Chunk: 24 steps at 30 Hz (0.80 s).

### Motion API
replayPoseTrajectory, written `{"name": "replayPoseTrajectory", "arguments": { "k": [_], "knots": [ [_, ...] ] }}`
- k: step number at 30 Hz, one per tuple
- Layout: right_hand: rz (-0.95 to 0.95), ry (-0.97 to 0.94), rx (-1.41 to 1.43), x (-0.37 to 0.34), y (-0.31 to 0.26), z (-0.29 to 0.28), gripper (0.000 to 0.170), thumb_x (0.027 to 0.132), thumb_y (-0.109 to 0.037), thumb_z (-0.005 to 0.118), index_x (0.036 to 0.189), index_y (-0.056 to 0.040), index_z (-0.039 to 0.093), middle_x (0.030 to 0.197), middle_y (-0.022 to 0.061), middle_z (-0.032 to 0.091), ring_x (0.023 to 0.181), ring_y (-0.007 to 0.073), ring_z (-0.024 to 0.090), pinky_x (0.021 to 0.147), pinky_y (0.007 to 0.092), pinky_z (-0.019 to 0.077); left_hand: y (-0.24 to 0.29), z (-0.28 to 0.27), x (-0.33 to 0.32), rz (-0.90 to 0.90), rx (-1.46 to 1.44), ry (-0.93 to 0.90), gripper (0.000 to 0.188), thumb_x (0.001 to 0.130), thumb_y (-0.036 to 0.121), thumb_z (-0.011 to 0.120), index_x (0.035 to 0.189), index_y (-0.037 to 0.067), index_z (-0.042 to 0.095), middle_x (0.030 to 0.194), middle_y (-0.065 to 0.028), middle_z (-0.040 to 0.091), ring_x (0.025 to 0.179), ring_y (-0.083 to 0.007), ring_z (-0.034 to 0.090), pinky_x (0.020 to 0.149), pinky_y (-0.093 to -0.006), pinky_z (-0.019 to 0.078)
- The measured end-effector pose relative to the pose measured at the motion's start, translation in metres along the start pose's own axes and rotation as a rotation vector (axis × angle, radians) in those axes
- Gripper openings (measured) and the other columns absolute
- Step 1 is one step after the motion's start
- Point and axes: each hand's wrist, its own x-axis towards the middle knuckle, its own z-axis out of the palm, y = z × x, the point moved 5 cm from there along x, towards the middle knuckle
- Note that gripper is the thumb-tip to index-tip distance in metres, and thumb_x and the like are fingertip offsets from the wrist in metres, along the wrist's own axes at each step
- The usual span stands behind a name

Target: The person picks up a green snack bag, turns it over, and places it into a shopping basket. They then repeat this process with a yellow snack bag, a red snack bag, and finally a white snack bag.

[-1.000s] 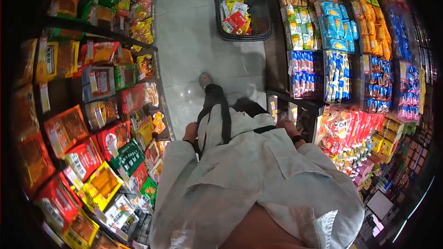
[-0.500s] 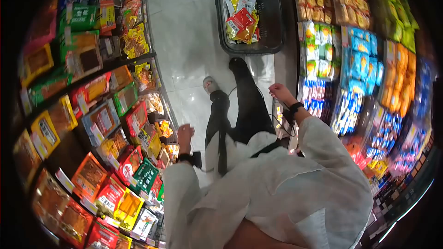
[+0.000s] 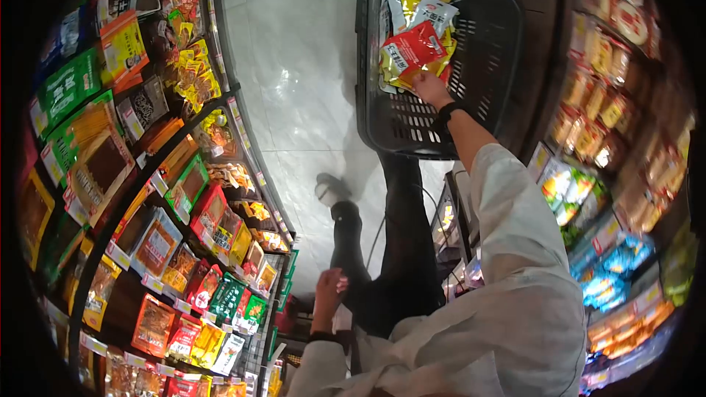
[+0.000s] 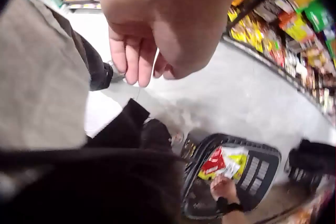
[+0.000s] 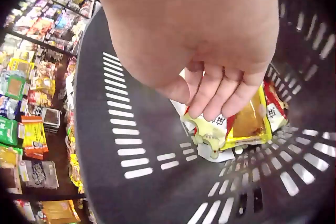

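Observation:
My right hand (image 3: 432,90) reaches into a black basket (image 3: 482,37), fingertips at the lower edge of a red packet (image 3: 412,50). White and yellow packets lie around and under it. From the right wrist view, the hand's (image 5: 199,40) slightly bent fingers touch the packets, among them one with a yellow border (image 5: 248,121); a firm hold cannot be made out. My left hand (image 3: 331,290) hangs away from the basket, fingers loosely bent and holding nothing. Below that hand (image 4: 163,29), the left wrist view shows the basket (image 4: 273,163) and the red packet (image 4: 213,161).
A shelf of packaged snacks (image 3: 154,246) runs along the left, its edge curving beside the grey tiled floor (image 3: 287,73). More snack shelves (image 3: 603,121) stand at the right. Dark-clad legs (image 3: 404,250) and a shoe (image 3: 332,190) are below the basket.
The basket appears nearer and larger. My right hand has moved from beside my body into it, down to the packets. My left hand has shifted lower and slightly right in the head view.

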Motion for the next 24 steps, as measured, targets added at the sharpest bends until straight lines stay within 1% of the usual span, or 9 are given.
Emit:
{"name": "replayPoseTrajectory", "arguments": {
  "k": [2,3,6,7,9,13,18,19,24],
  "knots": [
    [-0.07,0.061,-0.129,0.059,0.02,0.039,0.041,0.093,-0.035,0.048,0.109,-0.0031,0.068,0.107,0.0237,0.071,0.102,0.0444,0.066,0.091,0.0507,0.0515,-0.022,0.001,0.01,-0.075,0.099,0.029,0.026,0.098,0.02,0.064,0.118,0.002,0.062,0.091,-0.0088,0.069,0.081,-0.0132,0.066,0.073,-0.0254,0.0536],
    [0.038,0.032,-0.079,0.047,-0.012,0.022,0.041,0.093,-0.034,0.049,0.113,-0.003,0.067,0.113,0.0251,0.069,0.106,0.0446,0.065,0.092,0.0505,0.0518,-0.027,0.003,0.01,-0.061,0.091,0.047,0.027,0.097,0.019,0.064,0.118,0.002,0.062,0.091,-0.0084,0.069,0.082,-0.0134,0.066,0.074,-0.0257,0.0535],
    [0.057,0.031,-0.01,0.097,0.011,0.063,0.035,0.094,-0.028,0.055,0.109,0.0007,0.066,0.107,0.027,0.069,0.101,0.0428,0.067,0.087,0.0483,0.0525,-0.028,0.019,0.003,-0.059,0.1,0.099,0.029,0.095,0.017,0.063,0.119,0.0,0.063,0.092,-0.0077,0.07,0.084,-0.0142,0.067,0.078,-0.0267,0.0535],
    [-0.411,-0.214,-0.69,0.11,0.0,0.08,0.031,0.091,-0.024,0.058,0.109,0.0008,0.068,0.107,0.0289,0.069,0.102,0.0416,0.068,0.085,0.0467,0.0547,-0.028,0.024,0.001,-0.075,0.124,0.119,0.031,0.094,0.017,0.062,0.119,-0.001,0.063,0.092,-0.0076,0.071,0.085,-0.0146,0.067,0.079,-0.0271,0.0535],
    [-0.207,-0.028,-0.352,0.151,0.068,0.138,0.028,0.089,-0.021,0.06,0.106,-0.0008,0.069,0.105,0.0292,0.069,0.099,0.041,0.069,0.083,0.047,0.0556,-0.019,0.036,-0.002,-0.102,0.19,0.143,0.024,0.099,0.013,0.059,0.12,0.0,0.061,0.091,-0.0091,0.07,0.082,-0.014,0.067,0.077,-0.0278,0.0544],
    [0.232,-0.025,0.302,0.13,0.076,0.154,0.018,0.087,-0.015,0.06,0.098,-0.0045,0.069,0.101,0.0238,0.07,0.092,0.0388,0.07,0.079,0.0477,0.0559,-0.02,0.047,0.0,-0.174,0.115,0.16,0.023,0.099,0.013,0.058,0.118,0.001,0.062,0.091,-0.0086,0.071,0.082,-0.0138,0.067,0.078,-0.0275,0.0544],
    [0.533,-0.19,1.434,0.152,0.123,0.209,0.014,0.097,-0.025,0.06,0.093,-0.0132,0.067,0.084,0.0048,0.068,0.084,0.0214,0.066,0.078,0.0362,0.0525,-0.018,0.048,0.003,-0.241,0.057,0.181,0.023,0.099,0.01,0.058,0.119,0.0,0.06,0.093,-0.0099,0.07,0.082,-0.0146,0.067,0.075,-0.0274,0.0544],
    [0.502,-0.031,1.48,0.141,0.093,0.192,0.021,0.097,-0.03,0.066,0.091,-0.0117,0.056,0.068,0.0016,0.051,0.055,0.0146,0.051,0.048,0.0283,0.0395,-0.024,0.048,0.001,-0.24,-0.012,0.181,0.023,0.099,0.01,0.058,0.12,0.0,0.06,0.094,-0.0103,0.07,0.082,-0.0148,0.067,0.075,-0.0275,0.0544],
    [0.6,-0.016,1.621,0.117,0.066,0.162,0.022,0.103,-0.024,0.056,0.085,-0.0127,0.052,0.069,-0.0013,0.048,0.061,0.0121,0.051,0.052,0.0272,0.0394,-0.028,0.046,-0.001,-0.232,-0.061,0.159,0.022,0.099,0.009,0.057,0.119,0.0,0.059,0.095,-0.0114,0.069,0.083,-0.0161,0.067,0.074,-0.0283,0.0553]
  ]
}}
